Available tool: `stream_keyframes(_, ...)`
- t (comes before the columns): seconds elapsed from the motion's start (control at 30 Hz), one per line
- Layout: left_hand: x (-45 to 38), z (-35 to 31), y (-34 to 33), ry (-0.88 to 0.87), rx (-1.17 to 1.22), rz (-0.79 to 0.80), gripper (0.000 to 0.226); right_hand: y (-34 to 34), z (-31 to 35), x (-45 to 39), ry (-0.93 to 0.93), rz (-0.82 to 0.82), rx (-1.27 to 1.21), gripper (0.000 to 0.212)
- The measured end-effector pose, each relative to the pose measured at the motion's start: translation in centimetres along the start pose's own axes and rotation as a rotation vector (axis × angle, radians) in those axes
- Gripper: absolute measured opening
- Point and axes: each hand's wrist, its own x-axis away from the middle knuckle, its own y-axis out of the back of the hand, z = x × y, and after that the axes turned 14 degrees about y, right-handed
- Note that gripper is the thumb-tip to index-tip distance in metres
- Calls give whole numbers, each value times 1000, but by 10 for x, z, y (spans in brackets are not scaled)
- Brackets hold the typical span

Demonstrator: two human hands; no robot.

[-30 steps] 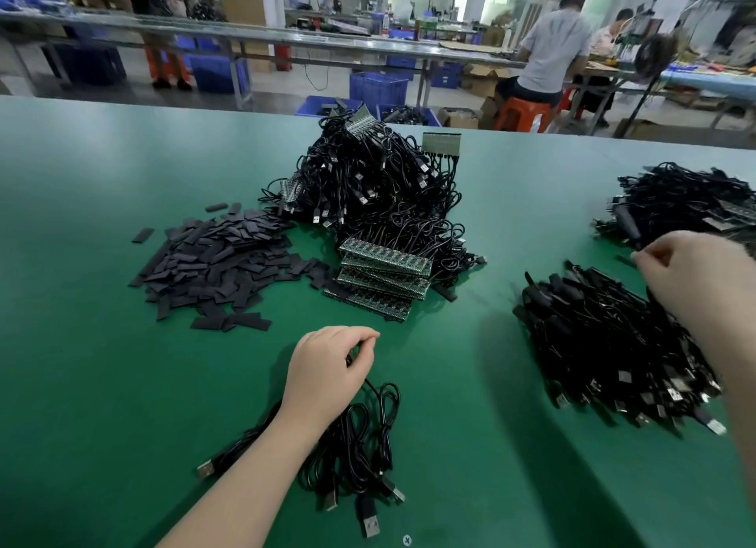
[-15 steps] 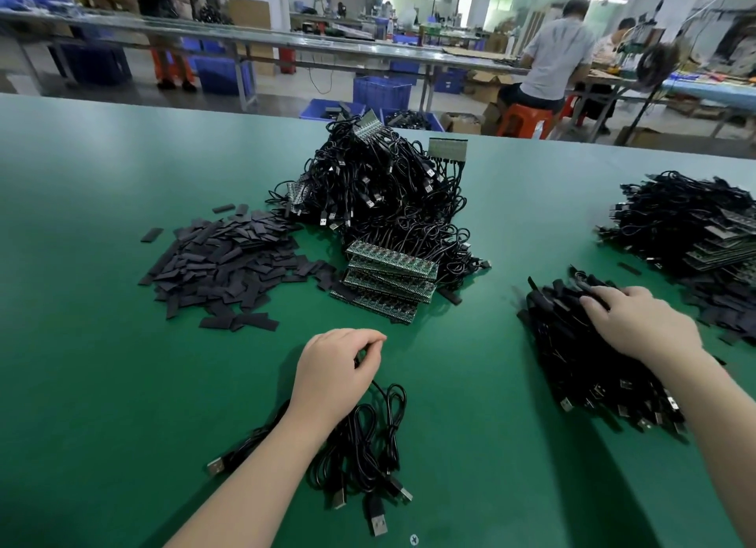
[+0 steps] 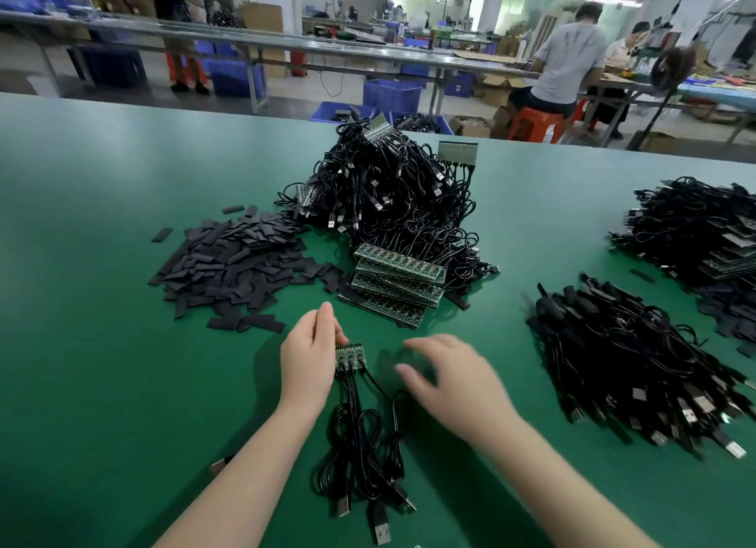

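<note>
Just two bare arms over the green table (image 3: 102, 343), really. The left hand (image 3: 309, 357) is sharp: slim fingers, smooth back, bare wrist, and the forearm is uncovered all the way to the table's near edge. The right hand (image 3: 454, 384) is smeared by motion blur, so its fingers are too soft for detail. Its forearm is bare as well, running out at the table's near edge further right.
</note>
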Motion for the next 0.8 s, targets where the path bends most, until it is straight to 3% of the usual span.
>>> stream_keyframes(0.2, -6, 3, -2, 34, 144, -42, 30, -34, 43, -44, -157, 42, -48, 52)
stream_keyframes(0.33, -10, 5, -2, 57, 223, -41, 27, -37, 52, -65, -316, 115, -230, 58)
stream_keyframes(0.47, -8, 3, -1, 49, 266, -24, 24, -35, 43, -69, -371, 4, -547, 31)
stream_keyframes(0.6, -6, 0, 1, -14, 64, 91, 20, -34, 31, -60, -380, -105, -744, 34)
stream_keyframes(0.7, -13, -7, 6, -16, -223, 225, 23, -27, 14, -55, -350, -115, -717, 18)
stream_keyframes(0.8, -17, -14, 7, 29, -315, 368, 24, -17, -1, -51, -287, -135, -731, 14)
